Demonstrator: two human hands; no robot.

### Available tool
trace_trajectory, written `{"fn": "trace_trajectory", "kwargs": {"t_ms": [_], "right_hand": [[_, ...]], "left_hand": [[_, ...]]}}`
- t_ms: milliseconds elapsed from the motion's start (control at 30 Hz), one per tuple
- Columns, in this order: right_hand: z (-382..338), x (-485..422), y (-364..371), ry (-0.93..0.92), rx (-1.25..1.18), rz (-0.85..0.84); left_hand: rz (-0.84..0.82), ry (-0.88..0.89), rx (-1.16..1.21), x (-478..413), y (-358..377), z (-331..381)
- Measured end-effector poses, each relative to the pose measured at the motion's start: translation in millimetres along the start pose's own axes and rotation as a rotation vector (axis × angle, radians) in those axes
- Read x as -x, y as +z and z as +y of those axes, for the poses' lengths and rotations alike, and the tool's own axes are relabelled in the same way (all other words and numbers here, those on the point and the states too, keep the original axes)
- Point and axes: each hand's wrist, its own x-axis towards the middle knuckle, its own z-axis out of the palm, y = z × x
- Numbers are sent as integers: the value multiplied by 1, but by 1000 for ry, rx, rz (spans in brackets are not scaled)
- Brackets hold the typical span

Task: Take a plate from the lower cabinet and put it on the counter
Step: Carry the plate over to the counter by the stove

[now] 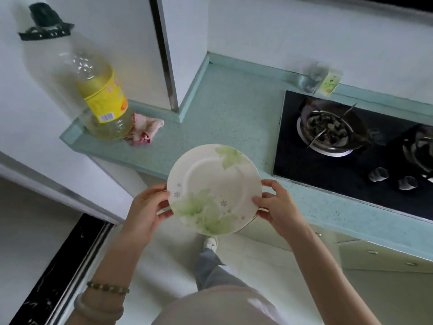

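Plate (213,188) — round, glossy white ceramic with pale green leaf prints and small grey flower sprigs, no legible writing; gripped at opposite rims by left hand (150,207) and right hand (273,205), fingers curled around its edge, over the front edge of the speckled pale-green counter (222,109). Also on the counter — clear plastic oil bottle (93,90), yellow label blurred beyond reading; crumpled pink cloth (145,130); black glass hob (346,148).

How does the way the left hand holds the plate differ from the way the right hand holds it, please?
The left hand grips the plate at its left rim; the right hand grips the right rim. The left wrist wears a beaded bracelet and a pale bangle; the right wrist is bare. Both hands hold the plate over the edge of the counter.
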Motion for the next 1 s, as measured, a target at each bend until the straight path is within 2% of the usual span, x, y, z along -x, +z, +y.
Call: {"fn": "trace_trajectory", "kwargs": {"t_ms": [500, 633, 1000], "right_hand": [[-92, -176, -14, -35, -39, 172], [-98, -217, -15, -10, -39, 212], [-79, -296, -5, 116, 176, 433]], "left_hand": [[-171, -59, -174, -198, 109, 81], [-167, -133, -168, -244, 127, 84], [-60, -316, -200, -330, 155, 62]]}}
